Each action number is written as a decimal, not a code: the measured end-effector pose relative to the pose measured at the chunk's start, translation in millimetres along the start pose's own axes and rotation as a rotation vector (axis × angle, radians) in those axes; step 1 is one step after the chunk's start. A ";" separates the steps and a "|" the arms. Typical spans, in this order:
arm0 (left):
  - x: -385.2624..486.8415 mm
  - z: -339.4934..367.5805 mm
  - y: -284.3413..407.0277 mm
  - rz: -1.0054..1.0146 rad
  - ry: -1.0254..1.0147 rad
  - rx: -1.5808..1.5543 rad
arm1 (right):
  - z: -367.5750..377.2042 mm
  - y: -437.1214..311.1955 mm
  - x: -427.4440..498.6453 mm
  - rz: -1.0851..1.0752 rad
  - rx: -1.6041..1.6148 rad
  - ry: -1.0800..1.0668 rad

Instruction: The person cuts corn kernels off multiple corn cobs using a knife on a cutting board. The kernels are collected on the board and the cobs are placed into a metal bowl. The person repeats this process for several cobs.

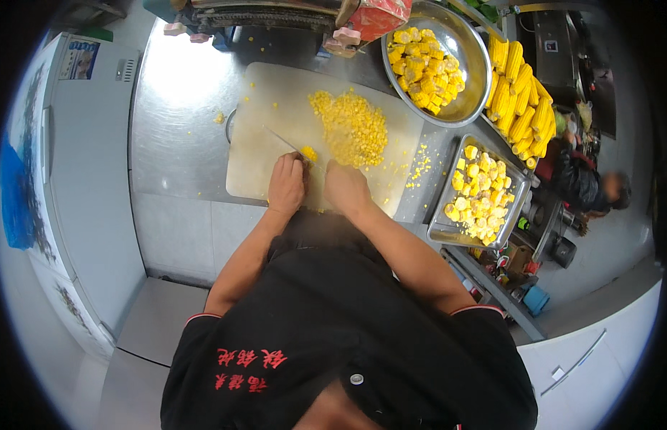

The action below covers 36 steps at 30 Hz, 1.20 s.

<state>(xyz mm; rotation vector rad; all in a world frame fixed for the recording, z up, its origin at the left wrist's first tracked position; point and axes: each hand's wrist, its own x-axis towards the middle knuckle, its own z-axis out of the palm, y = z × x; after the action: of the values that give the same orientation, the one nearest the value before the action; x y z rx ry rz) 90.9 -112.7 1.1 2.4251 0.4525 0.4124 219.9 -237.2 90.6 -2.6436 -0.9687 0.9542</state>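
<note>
My right hand (pixel 345 185) is closed around the handle end of a knife (pixel 284 141), whose thin blade points up and left over a white cutting board (pixel 269 102). My left hand (pixel 289 180) is curled beside the blade near the board's front edge, its fingertips at a piece of corn cob (pixel 309 153); its grip on the piece is partly hidden. Beyond my right hand lies a heap of loose corn kernels (pixel 357 126). A steel bowl (pixel 476 102) at the back right holds cut cob chunks (pixel 427 70). On the right, a steel tray (pixel 435 231) holds short corn pieces (pixel 481 188).
Whole corn cobs (pixel 519 102) are piled at the far right. A machine with a red part (pixel 382 19) stands at the back. Kernels (pixel 419 166) lie scattered between board and tray. A white refrigerator (pixel 91 177) stands left; another person (pixel 581 180) is at the far right.
</note>
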 end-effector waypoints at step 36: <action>-6.0 23.1 17.1 -0.065 0.089 0.018 | -5.6 39.5 -5.6 -0.140 -0.034 -0.052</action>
<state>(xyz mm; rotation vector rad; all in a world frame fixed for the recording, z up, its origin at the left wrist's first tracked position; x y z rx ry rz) 98.5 -140.1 -6.6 2.4089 0.5738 0.4920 240.7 -271.0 83.8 -2.5498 -1.1751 0.9862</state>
